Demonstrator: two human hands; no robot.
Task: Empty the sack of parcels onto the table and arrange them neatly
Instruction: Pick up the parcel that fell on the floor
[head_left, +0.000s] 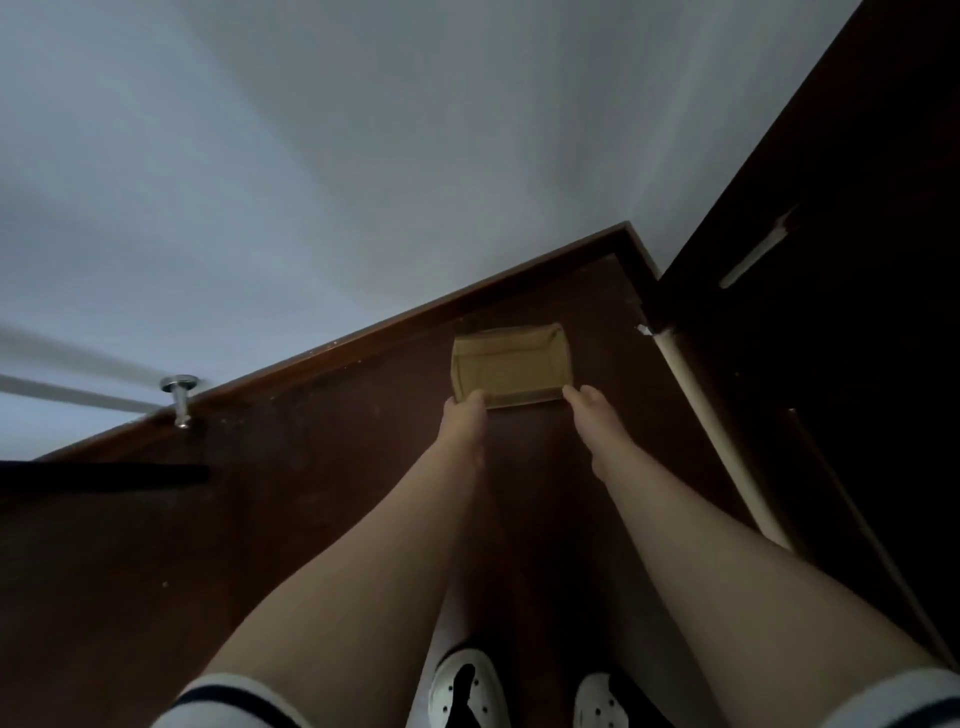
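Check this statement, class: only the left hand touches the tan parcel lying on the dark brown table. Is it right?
No: both hands touch it. The head view shows the left hand and right hand each at a near corner of the tan parcel on the dark brown table.

The parcel (508, 370) lies on the floor (311, 545) at 12 o'clock from the person, just before the wall (415, 156). The left hand (464, 415) touches its 7 o'clock corner, the right hand (589, 410) its 5 o'clock corner. A door stop (180, 397) stands at 9 o'clock, a bar (104, 477) just below it. A cabinet (831, 364) rises at 3 o'clock. The shoes (467, 691) stand at 6 o'clock, between the arms.
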